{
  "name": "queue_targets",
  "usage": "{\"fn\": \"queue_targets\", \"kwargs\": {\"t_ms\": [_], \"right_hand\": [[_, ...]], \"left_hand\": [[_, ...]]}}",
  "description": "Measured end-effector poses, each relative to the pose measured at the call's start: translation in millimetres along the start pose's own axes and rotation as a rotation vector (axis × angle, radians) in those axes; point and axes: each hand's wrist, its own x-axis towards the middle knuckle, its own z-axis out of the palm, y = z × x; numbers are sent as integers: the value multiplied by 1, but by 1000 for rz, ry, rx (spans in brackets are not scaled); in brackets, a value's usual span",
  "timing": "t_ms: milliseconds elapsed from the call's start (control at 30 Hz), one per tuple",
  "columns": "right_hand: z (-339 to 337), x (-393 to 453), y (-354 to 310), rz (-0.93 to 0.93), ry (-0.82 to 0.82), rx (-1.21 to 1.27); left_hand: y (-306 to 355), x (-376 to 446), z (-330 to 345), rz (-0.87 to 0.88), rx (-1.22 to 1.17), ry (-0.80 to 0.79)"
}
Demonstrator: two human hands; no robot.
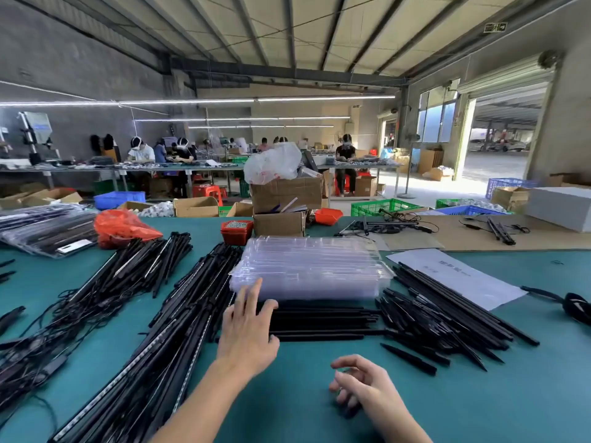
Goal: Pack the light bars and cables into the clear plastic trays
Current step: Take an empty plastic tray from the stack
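Light bars [319,321] lie crosswise, left hand [248,330] on left ends.

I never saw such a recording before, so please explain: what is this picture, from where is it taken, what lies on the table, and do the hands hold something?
It is one picture, from a camera on a person's head, looking down at a green table. The left hand reaches with straight fingers toward a stack of clear plastic trays. The right hand, loosely curled, holds nothing. Long black light bars lie before the trays, with more piles and cables beside them.
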Motion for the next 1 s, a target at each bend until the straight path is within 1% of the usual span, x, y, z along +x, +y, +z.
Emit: {"fn": "queue_targets", "kwargs": {"t_ms": [33,100,167,200,267,333,367,400,467,533,600,667,767,933,1000], "right_hand": [[-3,3,0,5,-26,17],[-5,7,-7,63,-69,70],[-5,9,-10,115,-92,110],[-5,10,-10,125,-98,109],[-5,9,-8,116,-114,101],[-7,9,-6,111,-86,135],[-8,9,-5,107,-67,155],[-8,10,-4,99,-50,178],[-10,9,-1,85,-22,221],[-13,9,0,73,-1,272],[-17,9,0,77,29,355],[-21,8,-2,76,39,426],[-21,7,-2,64,38,452],[-25,7,0,39,41,488],[-29,8,1,48,29,532]], "left_hand": [[-1,6,2,11,55,-20],[-1,17,0,4,85,-71],[1,25,-4,0,50,-129],[3,26,-6,15,27,-117],[3,30,-10,61,-3,35],[0,38,-9,100,-38,210],[0,42,-8,96,-23,238],[-1,44,-7,83,28,198],[-3,49,-7,48,126,59],[-6,52,-6,-1,145,-33],[-7,53,-3,-18,165,-34],[-8,50,-2,3,192,21],[-15,53,-3,70,201,103],[-20,68,-8,103,93,13],[-17,73,-8,71,77,-3]]}}
